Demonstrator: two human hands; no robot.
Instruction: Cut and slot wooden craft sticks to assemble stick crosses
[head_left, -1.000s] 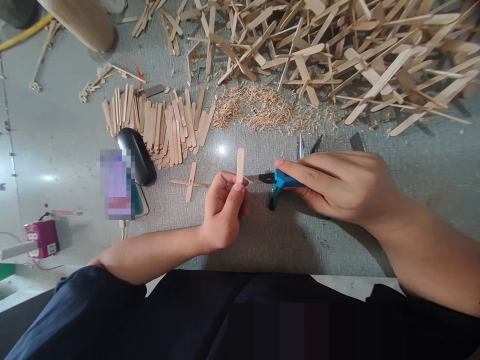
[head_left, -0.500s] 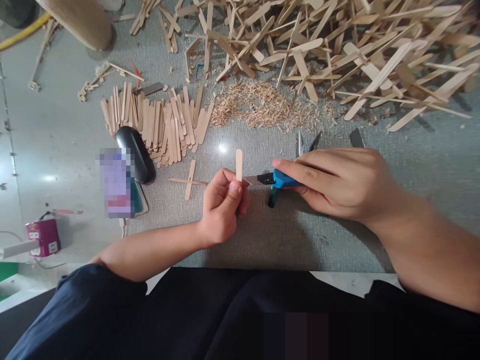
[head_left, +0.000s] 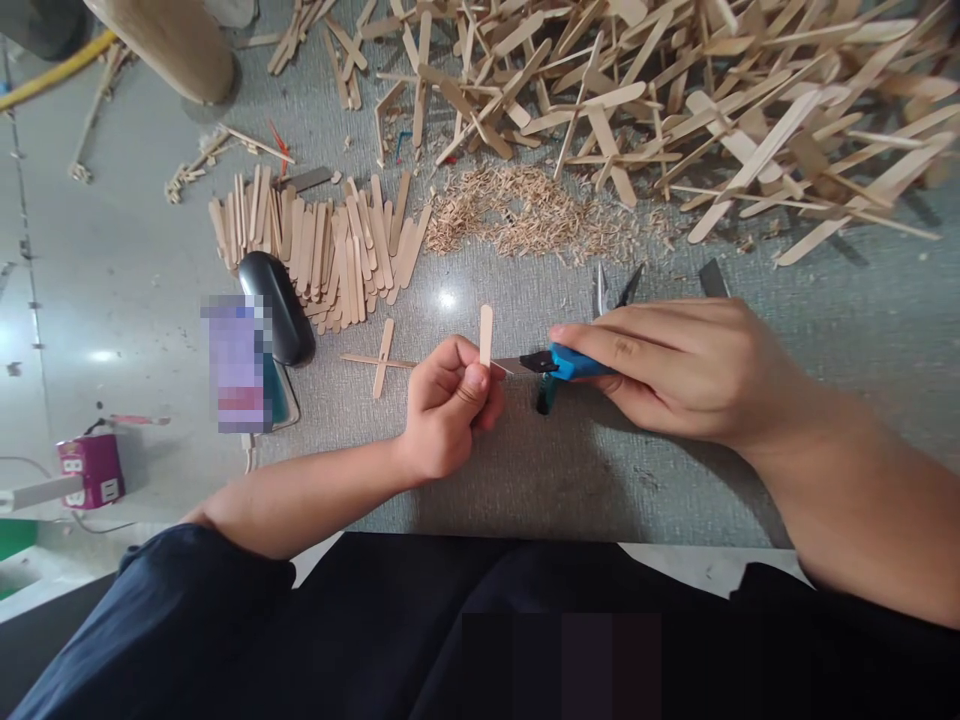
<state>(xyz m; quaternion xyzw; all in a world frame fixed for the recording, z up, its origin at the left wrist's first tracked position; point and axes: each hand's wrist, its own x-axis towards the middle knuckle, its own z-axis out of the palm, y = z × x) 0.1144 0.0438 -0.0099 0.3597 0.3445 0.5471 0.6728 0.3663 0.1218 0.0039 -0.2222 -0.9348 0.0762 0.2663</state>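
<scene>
My left hand [head_left: 450,405] is closed on a popsicle stick [head_left: 486,333], whose rounded end points away from me. In my right hand [head_left: 675,375] is a blue utility knife [head_left: 574,362], its blade [head_left: 510,366] lying against the stick's edge close to my left fingertips. My fingers hide the stick's lower end. Left of my left hand, two crossed popsicle sticks [head_left: 382,358] lie on the table. Beyond my right hand show the tips of a pair of pliers [head_left: 602,290], mostly covered by the hand.
A row of popsicle sticks [head_left: 315,250] lies at the left, beside wood shavings [head_left: 525,210]. Behind is a large heap of crossed sticks [head_left: 637,100]. A black case [head_left: 275,308], a phone [head_left: 238,370] and a purple power socket [head_left: 90,470] are farther left. A loose blade [head_left: 714,277] lies on the right.
The stick and the knife have shifted slightly to the right, and the stick stands a little more tilted. Both hands keep their hold. The whole view has shifted slightly.
</scene>
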